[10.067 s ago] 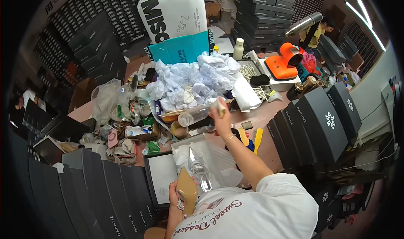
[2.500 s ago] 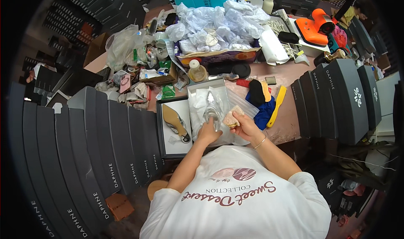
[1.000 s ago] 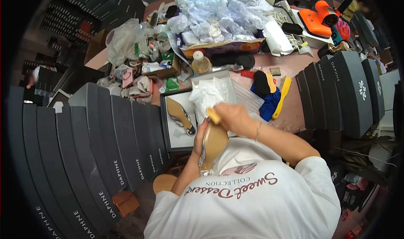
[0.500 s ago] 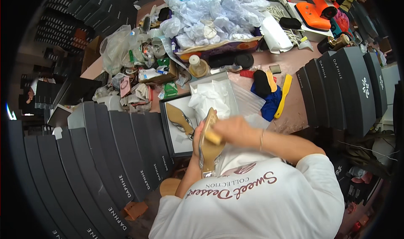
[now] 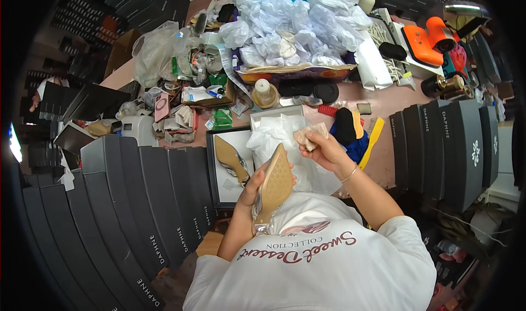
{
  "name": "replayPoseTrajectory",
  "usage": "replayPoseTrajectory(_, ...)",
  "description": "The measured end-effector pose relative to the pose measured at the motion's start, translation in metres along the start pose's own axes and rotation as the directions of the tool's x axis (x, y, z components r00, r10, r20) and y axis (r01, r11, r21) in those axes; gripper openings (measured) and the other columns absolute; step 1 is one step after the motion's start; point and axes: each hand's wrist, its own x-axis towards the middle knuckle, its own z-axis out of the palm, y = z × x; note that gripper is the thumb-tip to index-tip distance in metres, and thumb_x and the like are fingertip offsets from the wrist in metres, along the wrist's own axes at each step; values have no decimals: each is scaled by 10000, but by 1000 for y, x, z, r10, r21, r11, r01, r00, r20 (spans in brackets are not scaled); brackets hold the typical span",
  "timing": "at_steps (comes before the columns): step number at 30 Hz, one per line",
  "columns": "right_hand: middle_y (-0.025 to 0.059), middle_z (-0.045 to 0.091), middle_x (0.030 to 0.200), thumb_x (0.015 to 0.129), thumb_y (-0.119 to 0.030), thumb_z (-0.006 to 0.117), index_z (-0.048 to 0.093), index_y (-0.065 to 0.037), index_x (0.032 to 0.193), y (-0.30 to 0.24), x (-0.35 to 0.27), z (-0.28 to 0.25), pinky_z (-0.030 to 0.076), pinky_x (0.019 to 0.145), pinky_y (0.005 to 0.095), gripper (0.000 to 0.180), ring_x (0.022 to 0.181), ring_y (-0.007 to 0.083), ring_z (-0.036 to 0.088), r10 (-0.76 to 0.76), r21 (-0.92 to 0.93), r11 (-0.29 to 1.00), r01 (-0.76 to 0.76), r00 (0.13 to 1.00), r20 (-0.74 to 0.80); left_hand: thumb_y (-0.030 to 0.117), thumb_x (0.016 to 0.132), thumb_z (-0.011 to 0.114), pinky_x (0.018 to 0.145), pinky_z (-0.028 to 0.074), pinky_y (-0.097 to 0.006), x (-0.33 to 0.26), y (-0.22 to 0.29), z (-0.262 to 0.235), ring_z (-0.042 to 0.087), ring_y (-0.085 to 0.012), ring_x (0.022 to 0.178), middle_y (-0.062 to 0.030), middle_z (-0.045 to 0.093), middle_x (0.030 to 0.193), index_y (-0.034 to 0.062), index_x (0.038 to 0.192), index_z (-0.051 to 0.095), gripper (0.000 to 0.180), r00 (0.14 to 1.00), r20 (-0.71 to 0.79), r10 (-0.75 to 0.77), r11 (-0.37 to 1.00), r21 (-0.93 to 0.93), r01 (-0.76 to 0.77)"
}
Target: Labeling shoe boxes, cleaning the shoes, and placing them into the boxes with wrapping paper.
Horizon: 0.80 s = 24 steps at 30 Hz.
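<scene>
My left hand [image 5: 253,191] is wrapped round a pointed heeled shoe [image 5: 275,186], its tan sole turned up and its toe pointing away from me. Between the fingers of my right hand [image 5: 327,151] is a crumpled beige cloth [image 5: 311,135], held just right of the toe and apart from the sole. A second shoe [image 5: 230,156] lies sole up in an open shoebox [image 5: 224,187] left of my hands. White tissue paper [image 5: 268,133] spills over the box's right part.
Dark shoeboxes [image 5: 159,201] stand in rows at the left, and more shoeboxes [image 5: 460,146] at the right. Behind are a carton of crumpled white paper [image 5: 296,72], a pump bottle [image 5: 265,94] and a clutter of small items. A yellow brush [image 5: 373,141] lies on blue cloth [image 5: 356,146].
My right hand has lifted the cloth off the sole and moved it away to the right. The shoe stays in my left hand, its sole now in full view.
</scene>
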Motion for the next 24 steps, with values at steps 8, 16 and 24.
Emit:
replayPoseTrajectory(8, 173, 524, 1233, 828, 13, 549, 472, -30, 1275, -60, 90, 53, 492, 838, 359, 456, 1034, 311, 573, -521, -775, -291, 561, 587, 620, 462, 851, 473, 873, 502, -461, 9, 16, -34, 602, -357, 987, -264, 515, 1192, 34, 1448, 227, 775, 984, -177, 10, 985, -165, -40)
replayPoseTrajectory(16, 183, 452, 1333, 710, 40, 598, 465, -42, 1319, -29, 151, 54, 381, 967, 405, 629, 1184, 336, 475, -379, -677, -578, 455, 586, 717, 428, 851, 457, 836, 521, -418, 40, 40, -21, 599, -325, 945, -250, 523, 1178, 23, 1420, 281, 720, 924, -323, 204, 926, -243, -289)
replayPoseTrajectory(24, 195, 465, 1285, 701, 67, 620, 494, -147, 1300, -16, 160, 35, 463, 922, 399, 648, 1153, 398, 494, -510, -784, -317, 534, 601, 615, 434, 781, 569, 826, 513, -426, 34, 37, -11, 576, -341, 953, -237, 513, 1163, 33, 1445, 217, 852, 954, -148, 263, 904, -308, -297)
